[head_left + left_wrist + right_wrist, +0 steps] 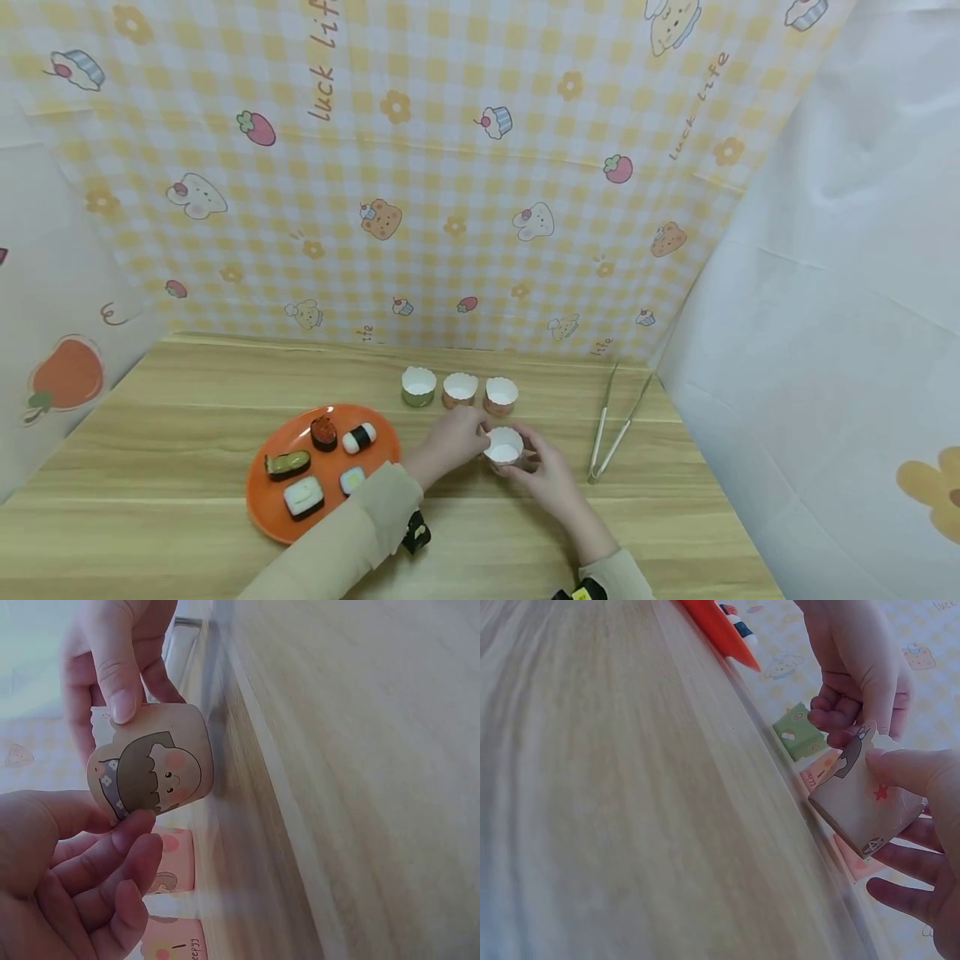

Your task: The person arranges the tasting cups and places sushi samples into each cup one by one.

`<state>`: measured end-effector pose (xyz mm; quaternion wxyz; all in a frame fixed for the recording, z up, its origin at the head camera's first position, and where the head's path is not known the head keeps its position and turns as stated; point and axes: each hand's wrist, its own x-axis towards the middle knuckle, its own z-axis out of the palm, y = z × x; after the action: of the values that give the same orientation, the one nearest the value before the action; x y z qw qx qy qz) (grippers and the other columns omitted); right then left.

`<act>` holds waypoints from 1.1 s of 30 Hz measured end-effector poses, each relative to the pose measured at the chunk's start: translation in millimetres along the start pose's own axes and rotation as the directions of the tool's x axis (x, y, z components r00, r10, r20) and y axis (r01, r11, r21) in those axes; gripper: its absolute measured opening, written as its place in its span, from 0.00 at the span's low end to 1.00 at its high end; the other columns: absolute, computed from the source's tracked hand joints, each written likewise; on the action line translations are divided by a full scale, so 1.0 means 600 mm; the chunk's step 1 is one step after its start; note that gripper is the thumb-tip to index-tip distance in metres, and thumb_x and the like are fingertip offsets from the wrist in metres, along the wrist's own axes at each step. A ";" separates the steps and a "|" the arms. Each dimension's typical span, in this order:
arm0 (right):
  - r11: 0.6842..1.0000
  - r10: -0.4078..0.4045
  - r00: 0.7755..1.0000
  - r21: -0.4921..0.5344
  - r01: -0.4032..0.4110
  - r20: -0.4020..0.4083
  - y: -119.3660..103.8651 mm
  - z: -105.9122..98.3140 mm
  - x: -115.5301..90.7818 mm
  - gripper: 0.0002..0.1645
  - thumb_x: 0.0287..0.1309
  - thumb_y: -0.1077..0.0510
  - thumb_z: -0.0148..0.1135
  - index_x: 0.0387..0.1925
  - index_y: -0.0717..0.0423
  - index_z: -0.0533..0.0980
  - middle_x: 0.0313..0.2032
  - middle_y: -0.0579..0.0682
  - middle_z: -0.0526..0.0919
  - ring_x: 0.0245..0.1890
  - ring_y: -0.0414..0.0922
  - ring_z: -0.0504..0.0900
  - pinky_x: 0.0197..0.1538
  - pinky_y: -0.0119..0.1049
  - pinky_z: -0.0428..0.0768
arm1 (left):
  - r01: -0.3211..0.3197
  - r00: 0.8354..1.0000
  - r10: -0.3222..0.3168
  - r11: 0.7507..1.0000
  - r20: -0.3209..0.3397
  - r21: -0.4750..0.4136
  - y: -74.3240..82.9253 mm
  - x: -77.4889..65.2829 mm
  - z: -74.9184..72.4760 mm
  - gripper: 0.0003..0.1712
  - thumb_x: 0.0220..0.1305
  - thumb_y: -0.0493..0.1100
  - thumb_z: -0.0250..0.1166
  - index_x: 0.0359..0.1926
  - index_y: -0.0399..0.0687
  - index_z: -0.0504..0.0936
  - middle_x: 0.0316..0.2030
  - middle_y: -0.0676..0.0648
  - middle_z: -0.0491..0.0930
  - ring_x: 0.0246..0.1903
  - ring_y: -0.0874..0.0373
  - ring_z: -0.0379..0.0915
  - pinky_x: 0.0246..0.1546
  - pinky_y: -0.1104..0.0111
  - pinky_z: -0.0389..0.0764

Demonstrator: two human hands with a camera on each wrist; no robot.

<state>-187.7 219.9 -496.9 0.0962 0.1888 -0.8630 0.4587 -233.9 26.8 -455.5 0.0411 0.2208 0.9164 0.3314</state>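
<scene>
Both hands are on one paper baking cup (504,447), white inside with a scalloped rim. Its beige outer wall (169,769) carries a cartoon child's face. The left hand (452,437) pinches the rim between thumb and forefinger, its other fingers loosely curled beside the cup. From the right, the right hand (546,471) holds the wall, with the thumb on the near side and fingers around the far side. In the right wrist view the cup (870,799) appears tilted, a red star on its wall. Just behind stand a green baking cup (418,397) and two pinkish ones (500,404).
Left of the hands, an orange oval plate (258,492) bears several sushi pieces, partly overlapped by the left sleeve (337,533). Metal tongs (600,433) lie spread on the wooden table (675,500) at the right. A checked cloth (450,167) hangs behind the table.
</scene>
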 end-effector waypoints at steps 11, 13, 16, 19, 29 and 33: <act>0.999 0.031 0.999 0.008 -0.031 0.015 -0.002 0.001 0.001 0.39 0.46 0.61 0.75 0.61 0.63 0.70 0.48 0.53 0.81 0.47 0.48 0.79 0.46 0.47 0.79 | 0.003 0.999 -0.004 1.000 -0.034 -0.025 -0.003 -0.002 0.005 0.04 0.52 0.34 0.64 0.31 0.43 0.82 0.21 0.54 0.73 0.20 0.61 0.66 0.21 0.69 0.70; 1.000 0.028 0.999 0.008 -0.028 0.016 -0.002 0.001 0.000 0.39 0.46 0.60 0.76 0.61 0.63 0.70 0.48 0.53 0.81 0.47 0.48 0.79 0.46 0.47 0.79 | 0.003 0.999 -0.004 0.999 -0.035 -0.034 -0.003 -0.003 0.005 0.03 0.51 0.33 0.64 0.30 0.43 0.81 0.21 0.54 0.73 0.20 0.61 0.66 0.21 0.70 0.70; 1.000 0.015 1.000 0.006 -0.015 0.017 -0.003 0.001 0.000 0.39 0.46 0.61 0.75 0.60 0.64 0.70 0.48 0.54 0.81 0.47 0.49 0.79 0.45 0.47 0.80 | 0.001 0.999 -0.003 0.999 -0.037 -0.046 -0.003 -0.005 0.005 0.03 0.51 0.33 0.64 0.29 0.43 0.81 0.20 0.54 0.73 0.19 0.61 0.66 0.20 0.70 0.69; 1.000 0.013 1.000 0.011 -0.013 0.020 -0.002 0.002 -0.001 0.39 0.46 0.61 0.76 0.60 0.64 0.70 0.48 0.55 0.81 0.47 0.49 0.79 0.45 0.47 0.80 | -0.002 0.999 -0.001 0.999 -0.042 -0.053 -0.003 -0.006 0.005 0.03 0.50 0.32 0.64 0.28 0.44 0.81 0.19 0.55 0.72 0.19 0.61 0.65 0.19 0.71 0.69; 1.000 -0.008 1.000 0.020 0.008 0.029 -0.001 0.001 -0.002 0.39 0.48 0.60 0.74 0.61 0.63 0.69 0.49 0.59 0.80 0.46 0.53 0.79 0.44 0.49 0.80 | -0.015 0.999 0.011 0.997 -0.049 -0.070 -0.003 -0.007 0.004 0.04 0.50 0.32 0.63 0.29 0.42 0.82 0.18 0.54 0.72 0.18 0.61 0.64 0.18 0.71 0.68; 1.000 0.002 0.999 0.030 -0.003 0.033 -0.002 0.000 -0.002 0.39 0.48 0.59 0.74 0.62 0.62 0.69 0.50 0.57 0.80 0.47 0.51 0.79 0.45 0.49 0.79 | -0.008 0.999 0.004 0.997 -0.054 -0.071 -0.002 -0.007 0.002 0.05 0.50 0.32 0.63 0.28 0.44 0.82 0.17 0.55 0.72 0.17 0.62 0.65 0.17 0.71 0.69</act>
<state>-185.9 219.6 -496.8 0.0785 0.1966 -0.8577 0.4685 -230.2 24.8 -457.5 0.0233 0.2131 0.9041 0.3696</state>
